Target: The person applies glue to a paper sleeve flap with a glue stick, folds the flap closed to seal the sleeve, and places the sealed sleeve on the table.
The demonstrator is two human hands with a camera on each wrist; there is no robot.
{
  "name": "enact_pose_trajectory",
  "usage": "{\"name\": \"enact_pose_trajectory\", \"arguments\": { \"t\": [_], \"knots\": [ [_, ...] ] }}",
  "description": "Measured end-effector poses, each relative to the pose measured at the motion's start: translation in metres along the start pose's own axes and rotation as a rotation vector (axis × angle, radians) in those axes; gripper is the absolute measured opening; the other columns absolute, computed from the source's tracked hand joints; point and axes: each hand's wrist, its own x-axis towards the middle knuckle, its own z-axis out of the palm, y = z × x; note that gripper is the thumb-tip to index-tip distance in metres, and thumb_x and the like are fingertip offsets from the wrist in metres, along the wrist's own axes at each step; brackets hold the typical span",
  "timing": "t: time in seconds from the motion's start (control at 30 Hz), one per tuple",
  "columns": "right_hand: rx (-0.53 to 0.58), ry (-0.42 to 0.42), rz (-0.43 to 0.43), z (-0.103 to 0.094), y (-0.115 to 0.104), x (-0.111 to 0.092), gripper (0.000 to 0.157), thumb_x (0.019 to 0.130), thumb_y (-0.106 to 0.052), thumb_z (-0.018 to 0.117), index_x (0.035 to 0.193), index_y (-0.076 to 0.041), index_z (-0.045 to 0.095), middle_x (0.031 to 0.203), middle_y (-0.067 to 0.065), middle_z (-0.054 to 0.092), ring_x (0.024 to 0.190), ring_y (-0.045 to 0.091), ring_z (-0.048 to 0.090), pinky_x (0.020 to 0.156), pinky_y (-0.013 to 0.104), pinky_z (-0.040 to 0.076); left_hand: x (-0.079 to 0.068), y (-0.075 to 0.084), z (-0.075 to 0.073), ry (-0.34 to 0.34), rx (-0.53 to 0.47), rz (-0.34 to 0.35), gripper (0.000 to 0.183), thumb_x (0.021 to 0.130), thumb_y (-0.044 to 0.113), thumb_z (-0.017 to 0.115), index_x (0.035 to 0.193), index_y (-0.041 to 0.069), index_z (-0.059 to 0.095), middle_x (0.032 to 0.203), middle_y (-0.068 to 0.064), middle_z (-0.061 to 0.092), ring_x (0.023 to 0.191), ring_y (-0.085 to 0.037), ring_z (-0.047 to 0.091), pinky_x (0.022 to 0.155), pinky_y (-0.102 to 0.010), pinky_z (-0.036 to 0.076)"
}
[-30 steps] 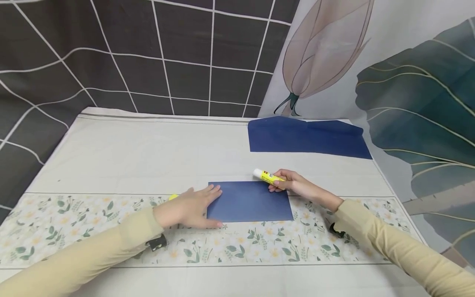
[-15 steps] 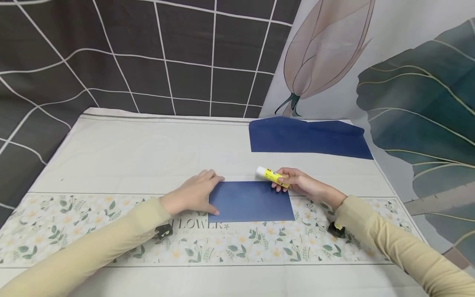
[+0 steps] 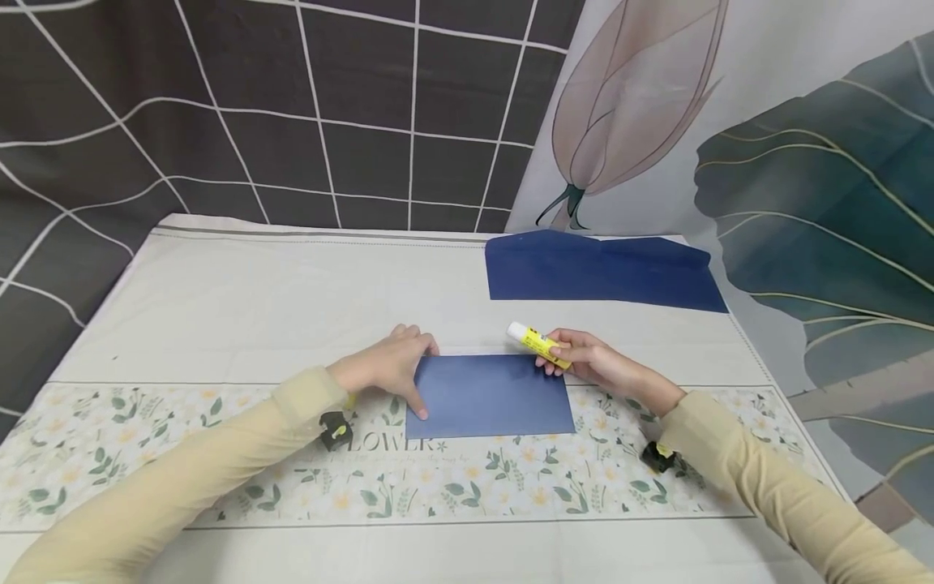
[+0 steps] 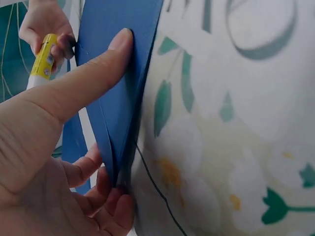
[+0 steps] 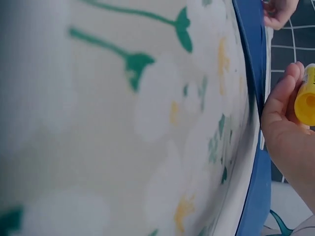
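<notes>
A person in cream sleeves [image 3: 784, 474] is working with a blue folded paper [image 3: 492, 401] at a table [image 3: 292, 300] spread with a flower-printed cover [image 3: 511, 487]. The left hand [image 3: 388, 365] is gripping the paper along its left side, thumb resting on top, fingers curling around the far left corner. At the far right corner, the right hand [image 3: 609, 369] is holding a yellow glue stick [image 3: 541, 346], fingers and thumb closing around it. A white cap [image 3: 516, 331] is covering one end, hiding the contents. The paper is showing layered edges from the left wrist; whether it is holding anything inside cannot be told. A second, longer blue paper [image 3: 598, 272] is lying at the table's far right, before hanging curtains [image 3: 372, 162].
</notes>
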Motion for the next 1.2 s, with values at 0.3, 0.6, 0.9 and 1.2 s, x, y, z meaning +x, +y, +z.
{"name": "enact_pose_trajectory", "arguments": {
  "t": [0.3,0.6,0.9,1.2],
  "knots": [
    [0.109,-0.064,-0.145,-0.005,-0.009,-0.012,0.018,0.101,-0.011,0.041,0.117,-0.004,0.043,0.101,0.0,0.064,0.087,0.01,0.06,0.081,0.024,0.051,-0.003,-0.009,-0.015,-0.036,-0.304,-0.007,0.066,0.067,0.013,0.085,0.122,0.005,0.05,0.123,-0.018,0.061,0.11,-0.03,0.06,0.099,-0.045,0.046],
    [0.176,-0.122,-0.309,-0.008,-0.018,-0.029,0.022,0.102,-0.003,0.03,0.112,-0.007,0.049,0.102,0.0,0.064,0.087,0.01,0.06,0.082,0.023,0.05,-0.014,-0.031,-0.038,-0.042,-0.744,-0.005,0.048,0.087,-0.005,0.057,0.133,-0.004,0.042,0.123,-0.028,0.054,0.086,-0.019,0.068,0.08,-0.036,0.058],
    [0.163,-0.067,-0.31,-0.012,-0.017,-0.044,0.029,0.103,-0.004,0.031,0.116,-0.01,0.055,0.103,-0.001,0.067,0.088,0.009,0.062,0.084,0.024,0.051,-0.044,-0.064,-0.063,0.156,-0.841,-0.096,0.055,0.092,-0.003,0.053,0.143,-0.007,0.033,0.128,-0.033,0.053,0.087,-0.007,0.066,0.079,-0.028,0.057],
    [0.187,-0.069,-0.33,-0.015,-0.01,-0.052,0.032,0.102,-0.002,0.031,0.118,-0.009,0.057,0.105,-0.001,0.069,0.09,0.009,0.065,0.084,0.024,0.053,-0.077,-0.103,-0.07,0.237,-0.838,-0.232,0.062,0.099,0.009,0.048,0.151,-0.004,0.016,0.145,-0.034,0.035,0.087,0.011,0.057,0.082,-0.016,0.053]
  ]
}}
